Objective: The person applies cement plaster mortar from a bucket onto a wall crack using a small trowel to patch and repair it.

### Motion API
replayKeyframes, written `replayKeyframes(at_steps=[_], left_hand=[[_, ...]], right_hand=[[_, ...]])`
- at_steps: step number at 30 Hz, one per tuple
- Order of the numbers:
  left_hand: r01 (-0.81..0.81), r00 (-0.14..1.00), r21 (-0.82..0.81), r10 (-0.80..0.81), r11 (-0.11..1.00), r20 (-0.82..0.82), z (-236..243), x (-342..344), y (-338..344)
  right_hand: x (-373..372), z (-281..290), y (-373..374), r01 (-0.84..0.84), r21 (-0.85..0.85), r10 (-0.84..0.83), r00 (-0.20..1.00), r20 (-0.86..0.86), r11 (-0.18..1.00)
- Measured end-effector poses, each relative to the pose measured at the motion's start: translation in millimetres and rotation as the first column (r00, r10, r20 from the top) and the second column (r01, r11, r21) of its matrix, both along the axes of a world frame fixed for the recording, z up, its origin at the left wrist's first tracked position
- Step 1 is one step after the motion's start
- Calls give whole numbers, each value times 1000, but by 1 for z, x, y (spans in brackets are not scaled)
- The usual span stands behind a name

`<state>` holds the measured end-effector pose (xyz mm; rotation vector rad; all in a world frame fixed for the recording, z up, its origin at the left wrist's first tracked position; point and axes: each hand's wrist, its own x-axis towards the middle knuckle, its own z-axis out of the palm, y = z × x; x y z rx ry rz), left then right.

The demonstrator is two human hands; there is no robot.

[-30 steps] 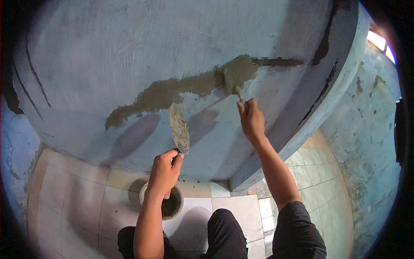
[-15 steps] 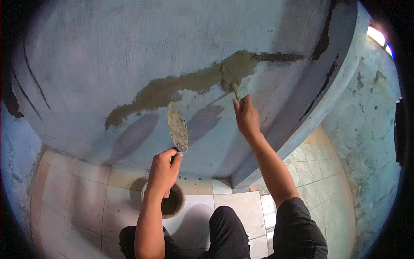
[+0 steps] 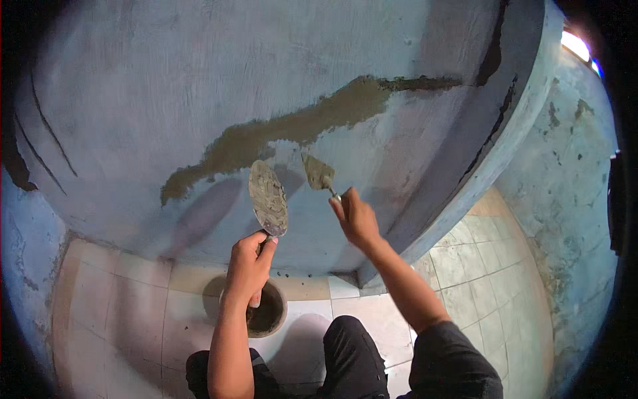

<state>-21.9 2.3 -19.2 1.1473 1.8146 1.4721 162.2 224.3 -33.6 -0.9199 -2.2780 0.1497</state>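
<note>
Crack patching: the pointing trowel (image 3: 319,173) stands just off the mortar, judged to be between strokes.
The blue wall (image 3: 199,66) spans the far side; the tiled floor (image 3: 139,292) lies near. At right, the projecting wall edge (image 3: 525,113) bounds lateral travel. The mortar band (image 3: 292,123) crosses the wall's middle. The bucket (image 3: 284,310) stands on the floor, partly behind the left hand (image 3: 249,263). A dark open crack (image 3: 422,84) extends right from the band. Left-hand fingers grip the oval trowel (image 3: 268,199), its face mortar-coated; right hand (image 3: 359,219) fingers grip the pointing trowel's handle. The next move likely calls for loading from the oval trowel, then pressing rightward into the crack. Open room lies right of the small blade; the gap between blades is narrow.
</note>
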Motion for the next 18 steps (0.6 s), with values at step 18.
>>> replayKeyframes(at_steps=[18], left_hand=[[64,692,254,-226,965,686,-13,10,1]], right_hand=[[-17,-56,-91,-195,5,177,875,-450,981]])
